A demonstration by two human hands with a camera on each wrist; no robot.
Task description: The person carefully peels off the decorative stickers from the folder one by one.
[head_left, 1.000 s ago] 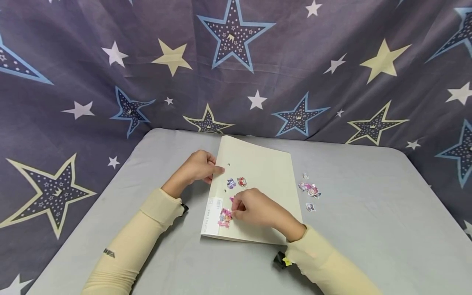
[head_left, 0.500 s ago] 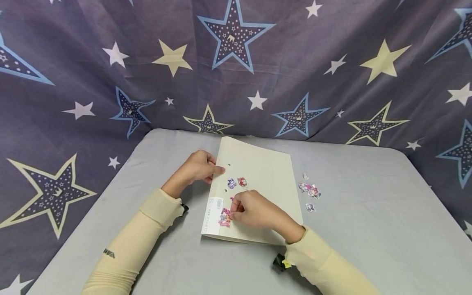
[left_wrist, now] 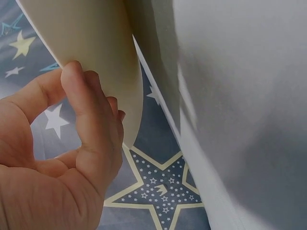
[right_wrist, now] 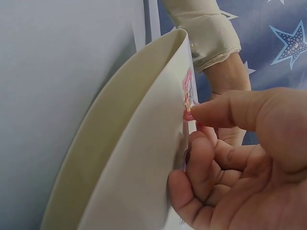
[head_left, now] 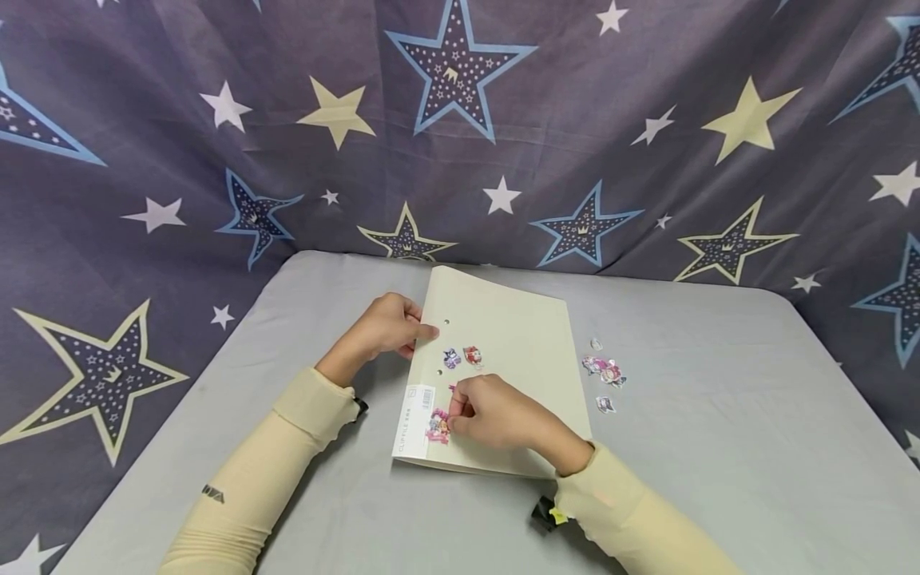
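A cream clip file folder (head_left: 513,335) lies at a slant on the bed-like grey surface, its spine toward the left. My left hand (head_left: 388,323) pinches its left edge; in the left wrist view, thumb and fingers (left_wrist: 79,88) hold the bent cover. Over the folder's lower part, my right hand (head_left: 496,411) pinches the edge of a pink cartoon sticker (head_left: 437,427) between thumb and index finger. The right wrist view shows the thumb on the pink sticker's (right_wrist: 187,93) end. Purple (head_left: 451,358) and red (head_left: 472,354) stickers sit above on the cover. Another pink bit is mostly hidden by the right hand.
Right of the folder lie several loose stickers: a pink cluster (head_left: 604,370), a small pale one (head_left: 596,343) and a dark-and-white one (head_left: 605,404). The grey surface (head_left: 719,415) runs back to a star-patterned curtain (head_left: 503,160).
The right hand has shifted slightly down, staying at the pink sticker. The left hand keeps its place on the folder's edge.
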